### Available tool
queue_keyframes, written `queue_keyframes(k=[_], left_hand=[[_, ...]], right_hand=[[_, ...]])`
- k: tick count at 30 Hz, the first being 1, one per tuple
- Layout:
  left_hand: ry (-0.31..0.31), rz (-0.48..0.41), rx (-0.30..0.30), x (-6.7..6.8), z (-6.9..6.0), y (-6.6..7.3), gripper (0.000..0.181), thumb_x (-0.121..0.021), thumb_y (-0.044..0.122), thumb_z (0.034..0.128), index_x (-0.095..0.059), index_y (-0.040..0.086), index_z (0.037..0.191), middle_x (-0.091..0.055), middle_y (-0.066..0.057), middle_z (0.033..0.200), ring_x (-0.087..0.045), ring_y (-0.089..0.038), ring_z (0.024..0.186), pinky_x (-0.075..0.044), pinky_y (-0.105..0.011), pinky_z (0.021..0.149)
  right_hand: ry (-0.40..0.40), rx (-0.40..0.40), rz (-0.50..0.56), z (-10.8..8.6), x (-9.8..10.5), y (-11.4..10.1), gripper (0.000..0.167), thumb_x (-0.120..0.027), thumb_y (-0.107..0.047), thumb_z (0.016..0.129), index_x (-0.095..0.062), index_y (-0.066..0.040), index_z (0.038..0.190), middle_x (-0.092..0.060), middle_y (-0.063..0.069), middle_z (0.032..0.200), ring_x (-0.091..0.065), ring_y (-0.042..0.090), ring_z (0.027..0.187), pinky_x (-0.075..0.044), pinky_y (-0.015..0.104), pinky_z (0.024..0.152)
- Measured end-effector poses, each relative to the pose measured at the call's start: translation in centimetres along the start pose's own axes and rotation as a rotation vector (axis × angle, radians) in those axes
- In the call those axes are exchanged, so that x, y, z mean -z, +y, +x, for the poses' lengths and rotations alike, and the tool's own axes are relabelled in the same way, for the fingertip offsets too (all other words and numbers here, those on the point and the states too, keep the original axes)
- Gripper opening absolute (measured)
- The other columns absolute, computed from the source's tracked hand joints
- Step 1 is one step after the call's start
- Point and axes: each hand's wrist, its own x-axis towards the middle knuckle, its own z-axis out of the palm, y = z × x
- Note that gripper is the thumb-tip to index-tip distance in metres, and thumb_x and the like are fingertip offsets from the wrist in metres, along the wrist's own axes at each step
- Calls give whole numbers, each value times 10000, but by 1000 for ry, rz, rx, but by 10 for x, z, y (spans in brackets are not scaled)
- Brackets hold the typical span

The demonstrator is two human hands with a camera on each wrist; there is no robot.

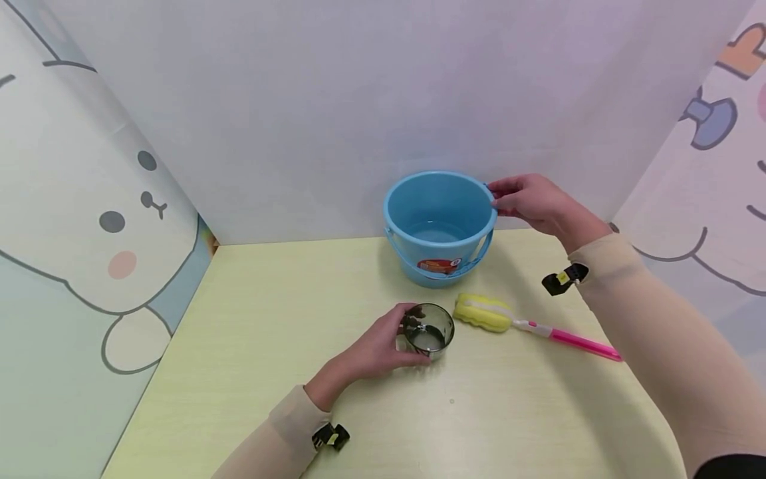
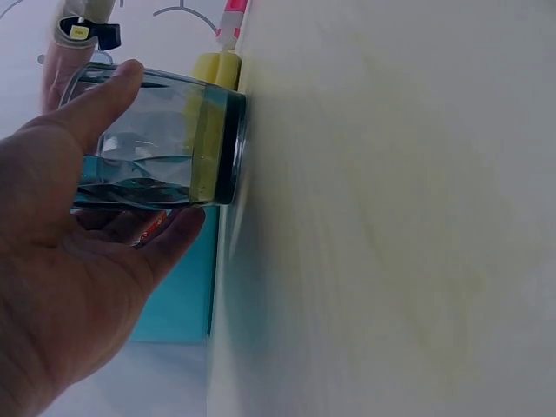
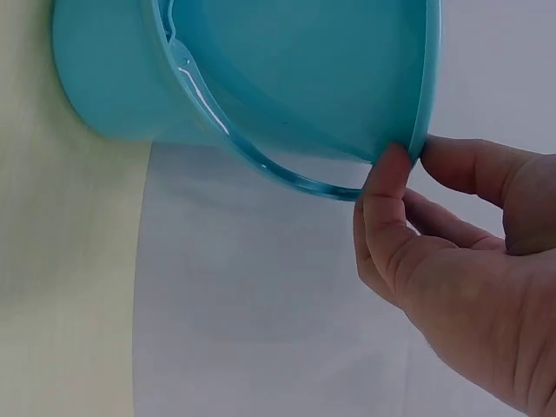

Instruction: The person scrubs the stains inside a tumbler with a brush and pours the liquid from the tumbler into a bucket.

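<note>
A pale wall point(image 1: 269, 120) rises behind a light yellow table point(image 1: 257, 319), at whose far edge a blue bucket point(image 1: 439, 206) stands upright, its handle point(image 1: 487, 246) lowered across the front. In front of the bucket, to its right, lies a brush point(image 1: 491, 317), its yellow sponge head nearest the bucket and its pink end pointing off to the right. The right hand point(image 1: 532, 203) pinches the bucket's rim between thumb and fingers on the right side. The left hand point(image 1: 380, 346) grasps a dark, clear glass point(image 1: 438, 326), thumb on the near side and fingers on the far side; the glass is upright, mouth up, in front of the bucket and just left of the sponge head. Its base seems to rest on the table, though contact is hard to confirm. Smallest is the bucket's red label point(image 1: 439, 265).
</note>
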Motion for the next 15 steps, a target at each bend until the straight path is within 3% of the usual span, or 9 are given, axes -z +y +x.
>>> queue_keyframes(k=[4,15], left_hand=[[-2,-6,1,0,-1,0,900,-941,276,843,-406,90,1543,-562,-57,1469,-564,-194,1325,-482,-372,1125],[1,-3,-7,1,-2,0,897,-940,272,844,-407,100,1545,-558,-44,1473,-563,-191,1334,-481,-368,1126]], right_hand=[[-27,-6,98,-1,3,5,574,-559,-69,1104,-339,35,1624,-422,239,1570,-537,368,1318,-581,233,927],[-10,2,197,-3,0,12,547,-560,-51,1100,-383,16,1612,-448,222,1544,-503,389,1343,-578,236,938]])
